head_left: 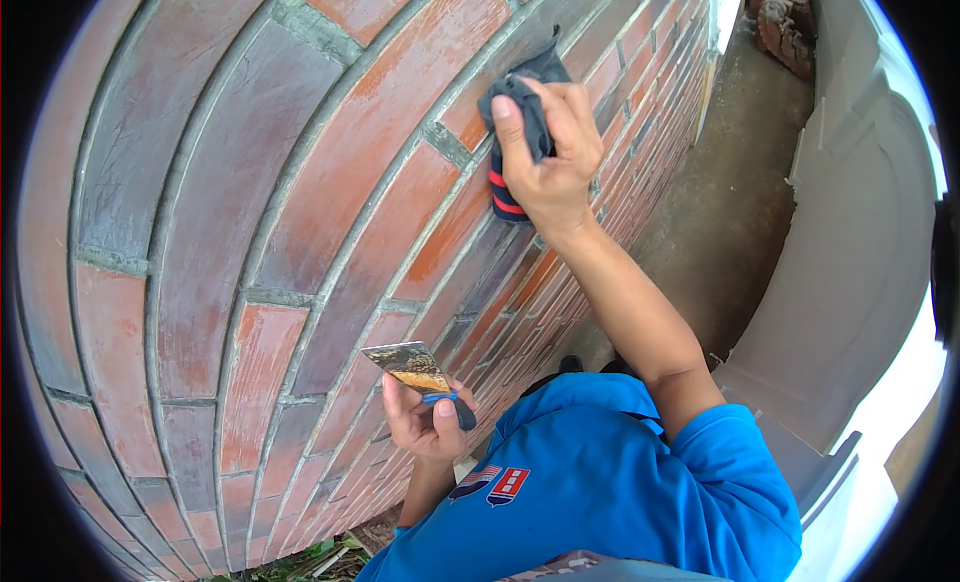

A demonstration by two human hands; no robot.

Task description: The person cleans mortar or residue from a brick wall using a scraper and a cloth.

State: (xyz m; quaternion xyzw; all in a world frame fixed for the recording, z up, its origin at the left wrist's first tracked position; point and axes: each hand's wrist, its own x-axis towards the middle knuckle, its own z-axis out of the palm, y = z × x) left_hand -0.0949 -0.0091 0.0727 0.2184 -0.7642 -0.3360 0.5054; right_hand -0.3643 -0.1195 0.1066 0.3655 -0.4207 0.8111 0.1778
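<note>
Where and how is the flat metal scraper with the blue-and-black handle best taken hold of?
Probably by the blue-and-black handle, coming from the body side: this end points toward the blue short-sleeved shirt, while the flat, stained metal blade widens the other way to a thin edge. The left hand holds it there.

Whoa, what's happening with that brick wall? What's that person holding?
A person in a blue shirt is at a brick wall. Their right hand grips a dark, bunched-up cloth with red stripes and holds it against the bricks. Lower down, their left hand holds a flat-bladed scraper, its metal blade streaked with something yellowish and dark. Some bricks look reddish, others greyish.
</note>
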